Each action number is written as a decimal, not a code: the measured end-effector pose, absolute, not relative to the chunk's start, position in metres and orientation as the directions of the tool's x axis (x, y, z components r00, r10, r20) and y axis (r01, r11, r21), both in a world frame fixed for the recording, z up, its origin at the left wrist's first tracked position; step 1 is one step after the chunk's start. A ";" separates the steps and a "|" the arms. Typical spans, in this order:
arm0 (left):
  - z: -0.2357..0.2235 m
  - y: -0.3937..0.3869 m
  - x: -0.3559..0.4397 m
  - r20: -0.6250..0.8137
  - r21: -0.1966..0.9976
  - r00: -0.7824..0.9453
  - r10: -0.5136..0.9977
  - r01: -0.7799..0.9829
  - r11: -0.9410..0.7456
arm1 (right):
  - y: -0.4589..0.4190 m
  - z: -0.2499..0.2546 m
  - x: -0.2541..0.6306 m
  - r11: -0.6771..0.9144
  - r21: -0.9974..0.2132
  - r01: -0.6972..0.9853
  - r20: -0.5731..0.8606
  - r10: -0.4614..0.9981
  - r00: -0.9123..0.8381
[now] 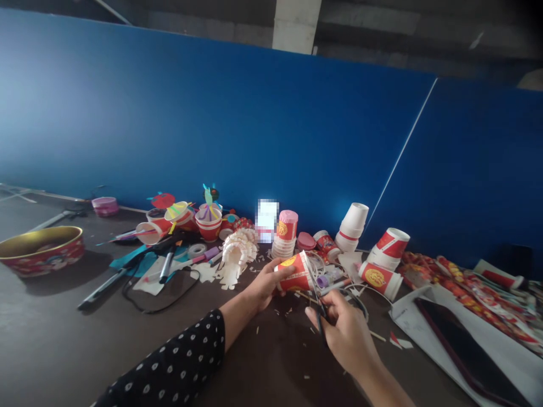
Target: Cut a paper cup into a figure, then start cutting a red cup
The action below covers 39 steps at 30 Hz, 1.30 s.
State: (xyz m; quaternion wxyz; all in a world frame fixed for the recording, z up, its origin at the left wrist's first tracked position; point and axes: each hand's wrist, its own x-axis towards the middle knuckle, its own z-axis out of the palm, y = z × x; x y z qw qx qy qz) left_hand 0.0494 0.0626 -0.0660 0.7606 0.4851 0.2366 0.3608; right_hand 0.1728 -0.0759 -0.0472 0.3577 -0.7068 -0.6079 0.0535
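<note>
My left hand (266,284) is closed around a red paper cup (297,271) with a yellow emblem, held on its side above the table. The cup's rim faces right. In my right hand (345,328) is a pair of dark-handled scissors (321,308), my fingers through or around the handles. Its blades reach up to the cup's rim; whether they are cutting into it I cannot tell. Just beyond the cup stands a stack of paper cups (283,246) with a pink top. To its left lies a white paper piece (237,254) with many cut, curled strips.
Paper scraps (399,342) lie scattered on the dark table (237,373). A phone (466,353) rests on a white sheet at right. Stacked cups (388,249) stand behind. At left are a red tin (42,251), markers (167,265) and decorated cups (209,223). A blue partition (237,124) closes the back.
</note>
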 end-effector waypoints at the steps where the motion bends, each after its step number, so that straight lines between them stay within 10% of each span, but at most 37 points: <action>1: -0.066 0.062 0.050 -0.016 0.911 0.629 0.777 -0.312 0.271 | -0.076 -0.047 0.173 -0.007 -0.578 0.816 0.352 0.900 0.258; 39: -0.065 0.060 0.049 -0.005 0.900 0.627 0.779 -0.337 0.277 | -0.078 -0.044 0.164 0.066 -0.596 0.800 0.412 0.881 0.234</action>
